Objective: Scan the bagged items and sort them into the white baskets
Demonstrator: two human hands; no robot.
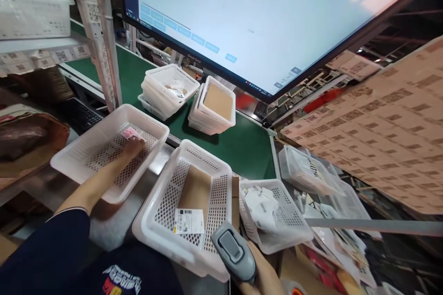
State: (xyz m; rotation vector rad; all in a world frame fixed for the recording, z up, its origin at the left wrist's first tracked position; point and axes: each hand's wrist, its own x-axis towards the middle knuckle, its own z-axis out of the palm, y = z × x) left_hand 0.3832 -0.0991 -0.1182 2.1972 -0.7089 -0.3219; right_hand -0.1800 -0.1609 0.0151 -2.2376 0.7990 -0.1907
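My left hand (pixel 133 148) reaches down into a white plastic basket (pixel 76 152) on the left, its fingers closed on a small pink packet (pixel 130 133) near the basket's far end. In my right hand (pixel 261 269) is a grey handheld barcode scanner (pixel 233 251), its head over the right rim of a second white basket (pixel 226 193). Inside that second basket lies a flat brown cardboard piece (pixel 197 184), and a white printed label (pixel 189 221) sits at its near end. My right fingers are partly hidden behind the scanner.
Stacked white baskets (pixel 155 97) and another stack (pixel 211 122) stand on the green conveyor (pixel 242 147). A large monitor (pixel 242 23) hangs above. At the right are a basket of white packages (pixel 290 235), a metal bar (pixel 374 226) and a label-covered panel (pixel 380 129).
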